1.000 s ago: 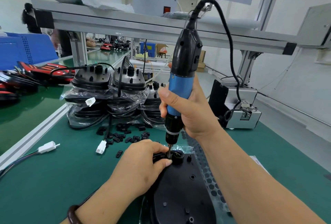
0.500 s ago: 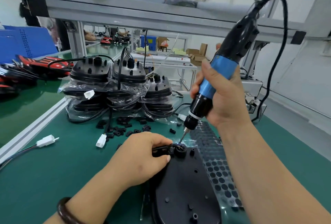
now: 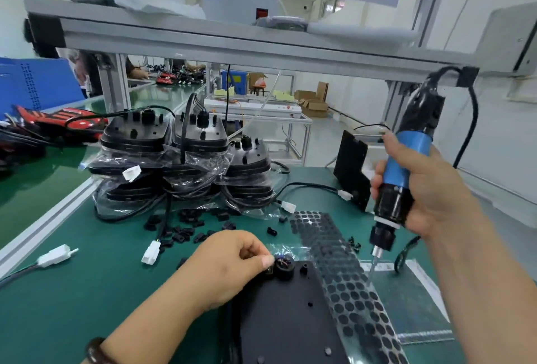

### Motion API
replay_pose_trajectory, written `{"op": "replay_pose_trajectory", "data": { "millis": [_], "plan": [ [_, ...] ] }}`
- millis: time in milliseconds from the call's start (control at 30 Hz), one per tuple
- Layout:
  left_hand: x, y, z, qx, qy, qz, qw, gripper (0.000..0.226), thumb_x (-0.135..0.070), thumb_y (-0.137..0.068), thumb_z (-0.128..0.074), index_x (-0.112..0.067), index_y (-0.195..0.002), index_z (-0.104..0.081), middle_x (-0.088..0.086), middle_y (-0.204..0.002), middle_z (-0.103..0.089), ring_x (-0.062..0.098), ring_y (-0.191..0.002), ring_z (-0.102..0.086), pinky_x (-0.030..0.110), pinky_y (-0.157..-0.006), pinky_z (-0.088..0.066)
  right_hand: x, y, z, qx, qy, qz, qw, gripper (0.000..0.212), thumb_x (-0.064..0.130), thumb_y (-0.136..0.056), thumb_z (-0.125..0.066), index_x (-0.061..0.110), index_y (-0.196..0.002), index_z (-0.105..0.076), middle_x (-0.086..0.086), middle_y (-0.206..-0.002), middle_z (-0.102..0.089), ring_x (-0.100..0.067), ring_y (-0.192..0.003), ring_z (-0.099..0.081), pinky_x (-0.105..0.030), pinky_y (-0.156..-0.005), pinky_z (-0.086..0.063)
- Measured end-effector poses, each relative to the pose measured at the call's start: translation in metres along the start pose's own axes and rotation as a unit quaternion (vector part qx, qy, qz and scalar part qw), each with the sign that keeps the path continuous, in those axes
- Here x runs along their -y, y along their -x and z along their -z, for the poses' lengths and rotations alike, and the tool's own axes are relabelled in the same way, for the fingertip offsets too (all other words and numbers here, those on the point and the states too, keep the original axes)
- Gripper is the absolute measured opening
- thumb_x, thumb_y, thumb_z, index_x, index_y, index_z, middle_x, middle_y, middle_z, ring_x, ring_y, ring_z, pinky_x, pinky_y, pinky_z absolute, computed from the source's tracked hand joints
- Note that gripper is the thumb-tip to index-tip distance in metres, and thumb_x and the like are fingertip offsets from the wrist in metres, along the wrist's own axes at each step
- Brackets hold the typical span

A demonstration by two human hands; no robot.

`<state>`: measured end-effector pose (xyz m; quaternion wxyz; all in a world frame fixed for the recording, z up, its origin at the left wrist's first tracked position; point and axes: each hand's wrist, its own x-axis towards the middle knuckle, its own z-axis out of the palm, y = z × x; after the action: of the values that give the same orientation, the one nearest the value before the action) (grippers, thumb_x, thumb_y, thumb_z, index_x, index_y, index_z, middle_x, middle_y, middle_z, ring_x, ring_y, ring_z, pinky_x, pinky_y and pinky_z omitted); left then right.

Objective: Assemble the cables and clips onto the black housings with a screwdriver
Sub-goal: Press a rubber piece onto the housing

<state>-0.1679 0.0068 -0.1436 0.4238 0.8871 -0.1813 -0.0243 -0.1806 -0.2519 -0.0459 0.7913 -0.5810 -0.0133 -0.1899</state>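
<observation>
A flat black housing lies on the green mat in front of me, with a round cable socket at its far edge. My left hand rests at that edge, fingers curled, thumb and fingertips pinching a small black clip beside the socket. My right hand grips the blue and black electric screwdriver, held to the right of the housing with its bit pointing down over a clear bag. Loose black clips lie scattered behind my left hand.
Stacks of bagged black housings with cables stand at the back of the mat. A sheet of round black pads lies right of the housing. White cable connectors lie at left. A metal shelf frame runs overhead.
My right hand has lifted the screwdriver off the housing's socket and swung it to the right. My left hand has stayed at the socket.
</observation>
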Motion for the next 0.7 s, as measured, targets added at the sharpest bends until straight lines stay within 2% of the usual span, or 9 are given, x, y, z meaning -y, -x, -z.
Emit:
{"op": "replay_pose_trajectory", "data": {
  "millis": [100,200,433,533,600,700],
  "plan": [
    [0.002,0.001,0.001,0.014,0.007,0.002,1.0,0.013,-0.044,-0.082,-0.068,-0.032,-0.077,-0.07,-0.017,-0.073,-0.069,-0.005,-0.067,-0.06,0.014,-0.068,-0.048,-0.008,-0.002,0.026,-0.032,0.022,-0.05,0.998,0.052,0.031,-0.067,-0.076,0.018,-0.11,-0.049,-0.006,-0.06,-0.054,-0.018,-0.042,-0.054,-0.029,-0.043,-0.05],
    [0.001,0.0,0.002,0.023,0.036,0.002,0.999,0.01,-0.047,-0.077,-0.072,-0.038,-0.078,-0.07,-0.013,-0.079,-0.071,0.001,-0.069,-0.063,0.021,-0.073,-0.052,-0.016,-0.005,0.046,-0.057,0.026,-0.079,0.995,0.051,0.031,-0.064,-0.077,0.018,-0.106,-0.051,-0.006,-0.064,-0.051,-0.019,-0.042,-0.055,-0.029,-0.042,-0.05],
    [0.001,-0.001,0.0,0.017,0.066,0.018,0.998,0.01,-0.047,-0.073,-0.077,-0.039,-0.077,-0.071,-0.012,-0.065,-0.063,-0.004,-0.055,-0.049,0.013,-0.06,-0.041,-0.028,-0.009,0.071,-0.09,0.042,-0.076,0.992,0.055,0.032,-0.064,-0.079,0.023,-0.109,-0.047,-0.006,-0.067,-0.053,-0.024,-0.049,-0.062,-0.03,-0.044,-0.052],
    [0.0,0.0,-0.001,0.012,0.075,0.022,0.997,0.01,-0.046,-0.072,-0.078,-0.04,-0.075,-0.071,-0.013,-0.066,-0.064,-0.004,-0.057,-0.05,0.012,-0.061,-0.042,-0.034,-0.011,0.074,-0.081,0.043,-0.072,0.993,0.057,0.032,-0.064,-0.079,0.022,-0.111,-0.048,-0.008,-0.07,-0.053,-0.026,-0.052,-0.065,-0.031,-0.045,-0.053],
    [-0.001,0.0,-0.001,0.009,0.083,0.025,0.996,0.01,-0.044,-0.073,-0.078,-0.038,-0.074,-0.071,-0.012,-0.068,-0.064,-0.002,-0.061,-0.052,0.018,-0.067,-0.045,-0.037,-0.013,0.077,-0.074,0.035,-0.073,0.994,0.057,0.032,-0.064,-0.079,0.023,-0.111,-0.049,-0.009,-0.072,-0.053,-0.028,-0.055,-0.066,-0.032,-0.047,-0.055],
    [-0.002,0.001,-0.001,0.005,0.084,0.031,0.996,0.01,-0.044,-0.073,-0.078,-0.037,-0.074,-0.072,-0.014,-0.067,-0.064,-0.002,-0.061,-0.052,0.019,-0.07,-0.045,-0.041,-0.015,0.081,-0.075,0.041,-0.067,0.994,0.053,0.041,-0.065,-0.078,0.023,-0.106,-0.051,-0.007,-0.067,-0.059,-0.03,-0.061,-0.069,-0.039,-0.058,-0.057]
  ]
}}
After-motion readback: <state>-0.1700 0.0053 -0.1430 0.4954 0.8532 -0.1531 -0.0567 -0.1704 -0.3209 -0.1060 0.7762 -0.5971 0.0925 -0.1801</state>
